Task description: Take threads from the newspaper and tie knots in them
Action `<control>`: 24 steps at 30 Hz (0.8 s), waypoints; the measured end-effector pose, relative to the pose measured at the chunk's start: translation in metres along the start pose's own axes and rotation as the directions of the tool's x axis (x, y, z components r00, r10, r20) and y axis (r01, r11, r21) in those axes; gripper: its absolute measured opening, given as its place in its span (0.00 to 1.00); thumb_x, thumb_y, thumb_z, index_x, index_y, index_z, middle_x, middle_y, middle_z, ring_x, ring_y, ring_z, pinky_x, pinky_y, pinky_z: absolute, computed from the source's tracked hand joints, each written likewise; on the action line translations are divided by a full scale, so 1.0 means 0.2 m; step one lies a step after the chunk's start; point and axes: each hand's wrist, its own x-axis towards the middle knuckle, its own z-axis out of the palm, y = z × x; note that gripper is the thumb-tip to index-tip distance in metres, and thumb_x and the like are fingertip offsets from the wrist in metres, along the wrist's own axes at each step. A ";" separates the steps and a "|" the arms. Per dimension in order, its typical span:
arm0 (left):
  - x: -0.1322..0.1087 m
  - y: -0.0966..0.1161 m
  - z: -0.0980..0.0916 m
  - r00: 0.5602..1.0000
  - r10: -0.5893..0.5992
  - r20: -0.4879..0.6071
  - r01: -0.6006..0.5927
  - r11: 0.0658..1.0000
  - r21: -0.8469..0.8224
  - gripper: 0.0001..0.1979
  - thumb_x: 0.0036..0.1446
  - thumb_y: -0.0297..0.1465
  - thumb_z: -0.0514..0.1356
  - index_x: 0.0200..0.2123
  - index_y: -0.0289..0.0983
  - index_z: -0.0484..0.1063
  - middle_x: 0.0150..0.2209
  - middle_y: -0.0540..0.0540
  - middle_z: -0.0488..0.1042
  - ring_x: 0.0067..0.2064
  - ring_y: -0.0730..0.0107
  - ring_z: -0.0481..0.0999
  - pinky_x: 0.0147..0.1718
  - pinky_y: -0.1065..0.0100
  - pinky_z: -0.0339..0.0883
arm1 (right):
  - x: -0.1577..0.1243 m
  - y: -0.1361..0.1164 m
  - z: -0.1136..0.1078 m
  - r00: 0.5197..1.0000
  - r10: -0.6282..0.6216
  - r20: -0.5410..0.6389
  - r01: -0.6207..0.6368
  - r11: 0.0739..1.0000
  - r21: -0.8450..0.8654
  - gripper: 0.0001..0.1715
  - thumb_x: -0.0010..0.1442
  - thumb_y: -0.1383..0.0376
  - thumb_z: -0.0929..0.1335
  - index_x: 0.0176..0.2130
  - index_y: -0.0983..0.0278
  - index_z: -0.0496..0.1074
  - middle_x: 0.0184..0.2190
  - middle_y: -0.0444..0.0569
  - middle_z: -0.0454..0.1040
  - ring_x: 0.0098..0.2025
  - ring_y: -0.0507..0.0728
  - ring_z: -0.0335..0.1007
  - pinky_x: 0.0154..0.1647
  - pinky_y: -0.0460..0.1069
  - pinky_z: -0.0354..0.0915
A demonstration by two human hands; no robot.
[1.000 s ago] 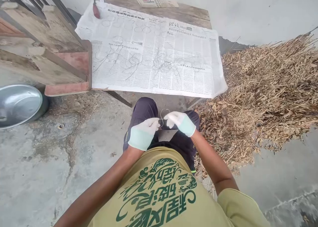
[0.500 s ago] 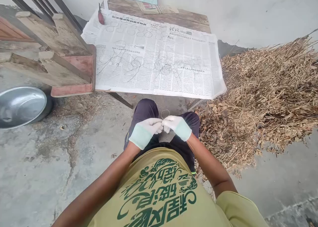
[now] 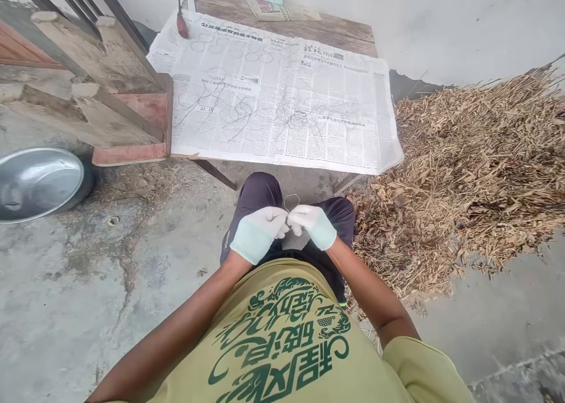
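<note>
Both my hands wear white gloves with pale green cuffs and meet above my knees. My left hand [image 3: 259, 233] pinches at the base of a small thin wire loop [image 3: 292, 195], its fingers closed. From the other side my right hand [image 3: 311, 224] also pinches the loop's base, fingertips almost touching the left ones. The loop stands up past the fingers; its ends are hidden by the gloves. Ahead, on a newspaper [image 3: 335, 150], lie several thin wire rings [image 3: 235, 49] and loose tangled wires [image 3: 242, 110].
The newspaper covers a wooden table [image 3: 348, 35]. A red-handled pointed tool [image 3: 182, 26] lies at its far left corner. A wooden chair [image 3: 128, 117] stands at left, beside a metal basin [image 3: 42, 182] on the concrete floor. Dry straw [image 3: 463, 173] is heaped at right.
The view has shifted slightly, so the table appears a little higher and to the right. My hands keep their pinch on the loop, which tilts a little differently.
</note>
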 end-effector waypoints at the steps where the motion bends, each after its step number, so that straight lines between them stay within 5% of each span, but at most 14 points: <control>1: 0.00 0.00 0.00 1.000 -0.004 -0.013 0.004 1.000 0.008 0.12 0.51 0.34 0.59 0.35 0.36 0.78 0.26 0.49 0.80 0.24 0.71 0.75 0.26 0.70 0.70 | 0.00 -0.01 0.00 1.000 0.004 -0.010 -0.004 1.000 0.013 0.11 0.58 0.62 0.68 0.27 0.65 0.74 0.17 0.41 0.69 0.23 0.50 0.62 0.29 0.46 0.57; 9: -0.02 -0.02 -0.02 0.971 0.058 -0.234 0.024 0.943 0.333 0.13 0.59 0.37 0.58 0.42 0.46 0.81 0.36 0.52 0.85 0.40 0.66 0.83 0.46 0.68 0.72 | -0.03 0.04 0.04 0.998 -0.004 -0.065 0.014 0.988 0.152 0.17 0.57 0.55 0.71 0.38 0.66 0.77 0.26 0.46 0.77 0.28 0.53 0.72 0.35 0.48 0.68; 13: -0.02 -0.01 -0.02 0.962 0.076 -0.264 0.044 0.906 0.420 0.12 0.59 0.39 0.59 0.41 0.48 0.82 0.37 0.53 0.85 0.44 0.62 0.83 0.50 0.66 0.71 | -0.04 0.10 0.09 0.986 0.015 -0.168 0.001 0.995 0.098 0.12 0.57 0.58 0.71 0.36 0.65 0.78 0.26 0.47 0.78 0.28 0.53 0.73 0.34 0.48 0.70; 18: 0.02 -0.03 -0.01 0.989 0.011 -0.149 0.012 0.988 0.156 0.12 0.57 0.37 0.60 0.39 0.41 0.81 0.33 0.49 0.84 0.34 0.66 0.82 0.40 0.67 0.75 | -0.01 0.15 0.10 0.964 0.007 -0.264 -0.004 1.000 0.015 0.10 0.58 0.60 0.69 0.33 0.64 0.77 0.25 0.46 0.77 0.27 0.53 0.73 0.33 0.47 0.70; 24: 0.04 -0.06 -0.03 0.997 0.022 -0.070 -0.020 0.999 0.024 0.18 0.56 0.41 0.63 0.44 0.36 0.80 0.37 0.43 0.84 0.33 0.66 0.82 0.38 0.66 0.75 | -0.01 0.12 0.02 0.959 -0.142 -0.244 0.041 0.925 -0.377 0.13 0.65 0.61 0.64 0.31 0.61 0.74 0.25 0.43 0.75 0.29 0.52 0.71 0.36 0.46 0.64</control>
